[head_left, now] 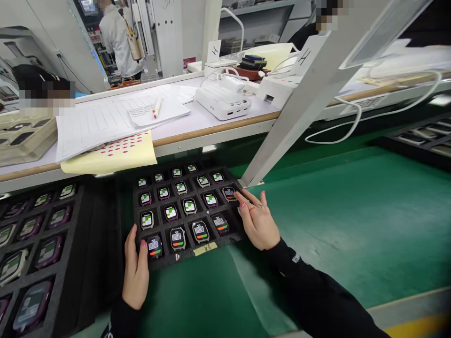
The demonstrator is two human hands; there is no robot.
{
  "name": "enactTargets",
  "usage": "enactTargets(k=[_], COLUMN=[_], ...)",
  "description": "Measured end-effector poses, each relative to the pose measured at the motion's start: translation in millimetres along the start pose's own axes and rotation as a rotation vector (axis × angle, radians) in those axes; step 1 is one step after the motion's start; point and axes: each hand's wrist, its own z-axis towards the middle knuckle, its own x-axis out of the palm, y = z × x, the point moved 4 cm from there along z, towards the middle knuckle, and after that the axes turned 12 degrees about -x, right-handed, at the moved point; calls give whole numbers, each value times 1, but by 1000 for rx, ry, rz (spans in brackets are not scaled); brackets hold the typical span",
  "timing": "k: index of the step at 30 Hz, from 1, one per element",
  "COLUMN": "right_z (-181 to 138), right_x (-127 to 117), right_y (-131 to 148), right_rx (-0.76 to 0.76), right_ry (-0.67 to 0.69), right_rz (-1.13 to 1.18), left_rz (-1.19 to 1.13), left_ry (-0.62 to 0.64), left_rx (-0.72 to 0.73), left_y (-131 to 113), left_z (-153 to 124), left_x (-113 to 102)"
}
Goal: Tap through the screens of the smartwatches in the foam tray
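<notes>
A black foam tray [165, 258] lies on the green mat, with rows of smartwatches in its square pockets. Most watches farther back show white and green blocks; the front row, like this smartwatch [200, 232], shows light text over a red and green bar. My left hand [136, 272] is open at the tray's front left corner, fingers stretched along its side and thumb by the edge. At the right edge my right hand [260, 221] is open too, fingers spread. One of its fingertips reaches a dark-screened smartwatch [229, 193]; whether it presses the screen I cannot tell.
Another foam tray [75, 239] of watches stands at left, and a third tray [419, 150] at far right. A slanted white post [292, 112] rises behind my right hand. Papers [95, 119], a white power bank [222, 101] and cables lie on the shelf. Other people are beyond.
</notes>
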Motion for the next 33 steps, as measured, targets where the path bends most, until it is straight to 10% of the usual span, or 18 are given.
enactTargets(k=[9, 17, 26, 33], right_z=[-8, -40, -34, -27], right_x=[-18, -9, -13, -20], right_y=[-6, -65, -62, -41], right_rx=[102, 524, 334, 332], right_ry=[-216, -98, 144, -98], right_rz=[145, 690, 730, 530], left_rz=[-20, -10, 7, -1], left_ry=[19, -3, -14, -10], left_rx=[-30, -18, -27, -43], left_y=[0, -1, -2, -1], left_z=[-1, 1, 1, 0], left_x=[-2, -1, -1, -1])
